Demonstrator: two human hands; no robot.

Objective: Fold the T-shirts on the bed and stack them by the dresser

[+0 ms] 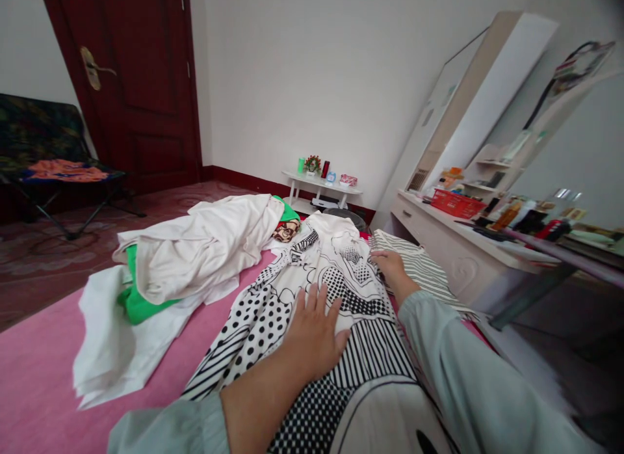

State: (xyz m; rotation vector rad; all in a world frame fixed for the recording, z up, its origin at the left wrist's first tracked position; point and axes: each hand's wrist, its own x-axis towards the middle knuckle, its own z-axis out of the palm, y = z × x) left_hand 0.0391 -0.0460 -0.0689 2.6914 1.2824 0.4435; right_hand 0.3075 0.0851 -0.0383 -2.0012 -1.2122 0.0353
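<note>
- Black-and-white patterned garment [375,350] lies spread on the pink cover [39,369], reaching nearest the camera.
- Left hand [314,333] rests palm down on it, fingers spread wide.
- Right hand [390,265] is at its right edge, beside striped cloth [422,262]; whether it grips cannot be told.
- White clothing [209,246] lies left.

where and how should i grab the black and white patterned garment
Probably pinch the patterned garment by its right edge, from the right, near the right hand: it lies spread lengthwise, so that edge offers a thin hold, while the left hand lies flat over its middle.
</note>
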